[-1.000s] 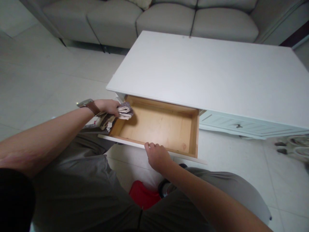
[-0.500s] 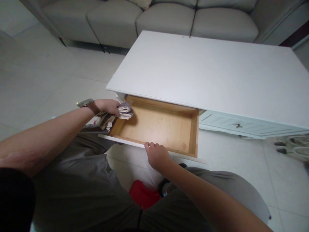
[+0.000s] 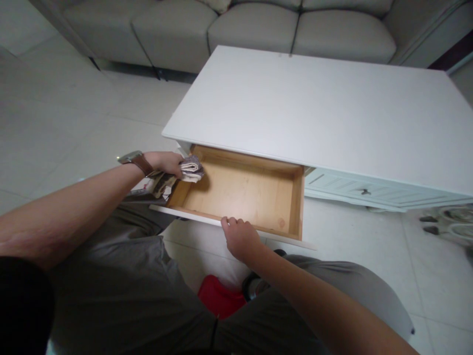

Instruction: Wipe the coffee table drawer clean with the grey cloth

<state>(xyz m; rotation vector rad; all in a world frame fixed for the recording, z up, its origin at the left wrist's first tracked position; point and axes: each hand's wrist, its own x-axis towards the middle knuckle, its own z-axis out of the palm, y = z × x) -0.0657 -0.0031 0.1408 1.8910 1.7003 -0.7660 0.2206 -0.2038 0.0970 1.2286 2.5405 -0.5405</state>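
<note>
A folded cloth (image 3: pixel 192 169), purple-grey with a cream underside, is gripped in my left hand (image 3: pixel 167 162) at the left side of a pulled-out drawer (image 3: pixel 244 192). Part of the cloth hangs over the drawer's left wall, outside it. The drawer is bare pale wood inside with a white front. My right hand (image 3: pixel 241 239) has its fingers hooked over the top edge of the drawer front, near the middle. Its thumb is hidden from view.
The drawer belongs to a white coffee table (image 3: pixel 318 103), which has a second, closed drawer (image 3: pixel 365 192) on the right. A grey sofa (image 3: pixel 254 29) stands behind. Something red (image 3: pixel 219 296) lies on the tiled floor between my legs.
</note>
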